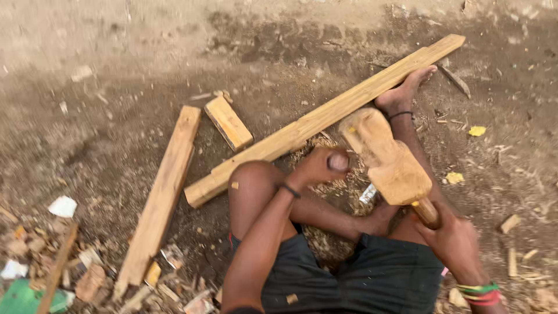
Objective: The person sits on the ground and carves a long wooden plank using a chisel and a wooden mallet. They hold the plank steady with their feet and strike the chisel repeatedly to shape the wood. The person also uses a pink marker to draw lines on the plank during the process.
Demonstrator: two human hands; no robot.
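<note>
A chunky pale wooden mallet (388, 160) is gripped at its handle by the right hand (450, 238). The left hand (317, 167) is fisted around a chisel handle (338, 161) over the long wooden beam (325, 119) on the dirt ground (116, 46), pinned by 1 foot (401, 93).

Three pale, sawn wooden pieces lie on the dirt: one long beam (325, 119), one flat plank (160, 200) and one short block (228, 122). There is one chunky wooden mallet (386, 157), and two yellow scraps (476, 131) lie at the right.
</note>
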